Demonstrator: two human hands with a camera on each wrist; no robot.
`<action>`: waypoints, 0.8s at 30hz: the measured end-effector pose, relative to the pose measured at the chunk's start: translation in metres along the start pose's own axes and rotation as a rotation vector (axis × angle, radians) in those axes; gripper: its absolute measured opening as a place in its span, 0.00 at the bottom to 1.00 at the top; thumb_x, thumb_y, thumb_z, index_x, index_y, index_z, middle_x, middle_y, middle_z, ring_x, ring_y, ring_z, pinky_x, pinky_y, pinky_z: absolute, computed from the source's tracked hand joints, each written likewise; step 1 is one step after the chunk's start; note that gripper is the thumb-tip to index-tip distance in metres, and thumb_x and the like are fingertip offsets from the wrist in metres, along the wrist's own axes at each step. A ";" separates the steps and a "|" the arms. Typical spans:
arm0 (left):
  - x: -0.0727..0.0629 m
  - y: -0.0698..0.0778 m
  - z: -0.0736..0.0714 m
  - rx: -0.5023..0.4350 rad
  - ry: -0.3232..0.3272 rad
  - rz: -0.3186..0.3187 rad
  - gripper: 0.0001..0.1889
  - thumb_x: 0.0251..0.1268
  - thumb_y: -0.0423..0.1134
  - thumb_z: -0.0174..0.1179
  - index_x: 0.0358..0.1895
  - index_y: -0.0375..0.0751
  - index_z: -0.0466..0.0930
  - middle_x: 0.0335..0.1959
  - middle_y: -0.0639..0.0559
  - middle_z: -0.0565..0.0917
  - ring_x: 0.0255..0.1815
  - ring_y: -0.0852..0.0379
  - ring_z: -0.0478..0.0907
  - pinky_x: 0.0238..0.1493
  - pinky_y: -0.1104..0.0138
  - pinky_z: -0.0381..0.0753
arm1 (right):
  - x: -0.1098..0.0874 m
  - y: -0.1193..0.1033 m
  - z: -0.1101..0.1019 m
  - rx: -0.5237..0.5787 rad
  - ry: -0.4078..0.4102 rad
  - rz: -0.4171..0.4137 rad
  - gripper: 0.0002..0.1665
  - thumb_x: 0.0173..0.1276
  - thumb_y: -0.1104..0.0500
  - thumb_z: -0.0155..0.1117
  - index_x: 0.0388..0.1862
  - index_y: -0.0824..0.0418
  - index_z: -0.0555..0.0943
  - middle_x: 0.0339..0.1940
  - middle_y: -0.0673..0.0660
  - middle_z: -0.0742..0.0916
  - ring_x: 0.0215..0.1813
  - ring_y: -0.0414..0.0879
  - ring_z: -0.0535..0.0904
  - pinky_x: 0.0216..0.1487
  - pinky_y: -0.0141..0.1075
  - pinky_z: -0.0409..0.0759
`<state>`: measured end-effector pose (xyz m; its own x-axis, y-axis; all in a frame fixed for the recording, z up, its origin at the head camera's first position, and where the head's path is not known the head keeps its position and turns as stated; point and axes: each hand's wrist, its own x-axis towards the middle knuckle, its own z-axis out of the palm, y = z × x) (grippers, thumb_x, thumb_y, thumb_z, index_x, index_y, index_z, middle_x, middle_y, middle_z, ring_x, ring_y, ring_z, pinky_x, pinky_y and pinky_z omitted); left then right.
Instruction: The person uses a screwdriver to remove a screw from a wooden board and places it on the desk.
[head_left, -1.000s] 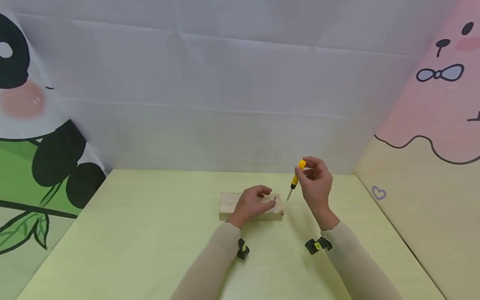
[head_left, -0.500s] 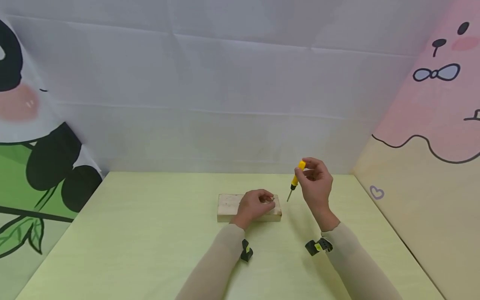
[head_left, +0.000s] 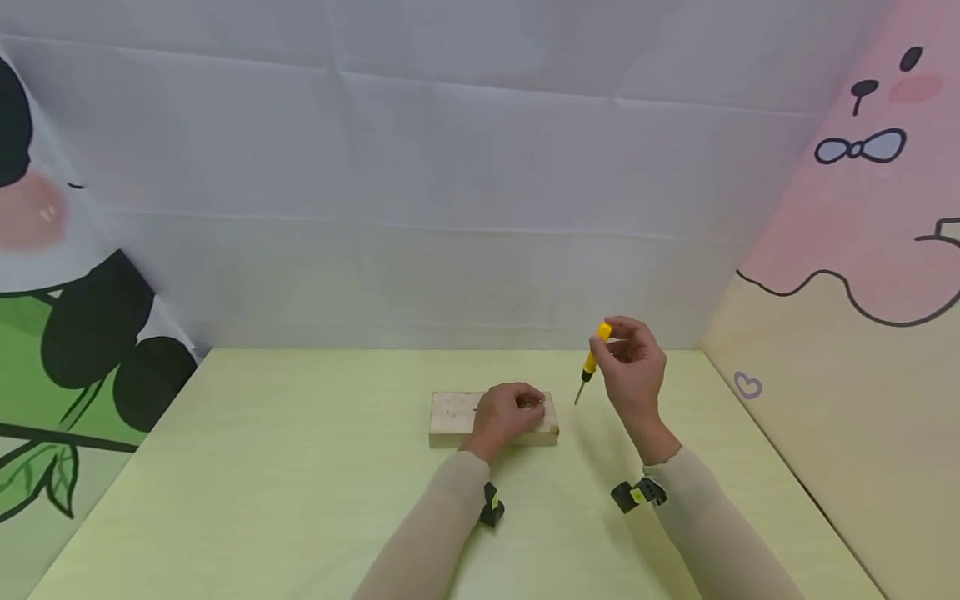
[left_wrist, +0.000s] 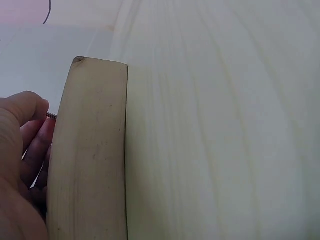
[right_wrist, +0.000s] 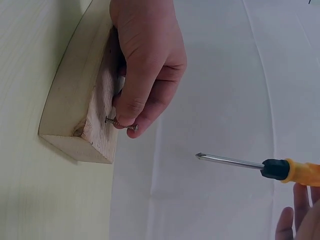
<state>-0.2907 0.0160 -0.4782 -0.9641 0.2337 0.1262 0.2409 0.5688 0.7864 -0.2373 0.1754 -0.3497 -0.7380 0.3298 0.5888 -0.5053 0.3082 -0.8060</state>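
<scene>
A pale wooden block (head_left: 450,417) lies flat on the table. Over its right part, my left hand (head_left: 507,418) pinches a small metal screw (right_wrist: 134,127) between thumb and fingertips. The screw's point meets the block's top face and its head sticks out past the fingers in the right wrist view; a bit of thread (left_wrist: 51,116) shows in the left wrist view. To the right, my right hand (head_left: 634,367) holds a yellow-handled screwdriver (head_left: 589,363) by its handle in the air. Its bare cross-shaped tip (right_wrist: 200,156) points down, apart from screw and block.
The light yellow table (head_left: 300,483) reaches back to a white sheet (head_left: 420,183). Cartoon-printed panels stand at both sides, the pink one (head_left: 840,217) on the right. A small black wrist camera (head_left: 492,507) sits on each sleeve.
My left thumb and fingers have drawn together onto the screw, from a wider spread a second ago. The right hand and screwdriver have stayed nearly still. The head view has shifted slightly.
</scene>
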 end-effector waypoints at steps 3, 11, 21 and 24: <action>0.000 -0.002 0.001 0.011 0.007 0.005 0.04 0.61 0.47 0.62 0.36 0.60 0.86 0.34 0.65 0.85 0.37 0.64 0.79 0.41 0.67 0.77 | 0.001 0.001 -0.002 0.010 0.005 -0.005 0.16 0.58 0.73 0.67 0.45 0.76 0.79 0.34 0.61 0.82 0.27 0.35 0.78 0.32 0.22 0.78; 0.001 -0.001 0.000 -0.031 0.030 -0.004 0.04 0.61 0.45 0.60 0.33 0.59 0.84 0.30 0.64 0.83 0.33 0.64 0.76 0.38 0.68 0.75 | 0.005 0.002 -0.007 0.016 0.004 -0.009 0.16 0.57 0.73 0.67 0.45 0.76 0.79 0.34 0.57 0.82 0.27 0.36 0.78 0.31 0.21 0.79; -0.001 0.001 -0.014 -0.135 0.040 0.019 0.03 0.61 0.43 0.61 0.34 0.55 0.85 0.29 0.62 0.83 0.33 0.64 0.77 0.38 0.68 0.78 | 0.016 0.030 -0.013 0.061 -0.018 0.066 0.18 0.58 0.70 0.68 0.49 0.72 0.80 0.35 0.49 0.83 0.28 0.38 0.79 0.25 0.30 0.83; -0.003 0.002 -0.023 -0.148 0.048 0.022 0.03 0.62 0.44 0.61 0.34 0.56 0.84 0.29 0.62 0.83 0.33 0.64 0.78 0.39 0.67 0.78 | 0.021 0.043 -0.014 0.073 -0.017 0.081 0.18 0.59 0.68 0.69 0.50 0.68 0.81 0.34 0.47 0.83 0.27 0.38 0.79 0.24 0.31 0.83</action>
<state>-0.2899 -0.0020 -0.4629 -0.9638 0.2048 0.1705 0.2463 0.4406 0.8633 -0.2682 0.2080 -0.3709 -0.7853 0.3353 0.5204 -0.4740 0.2152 -0.8538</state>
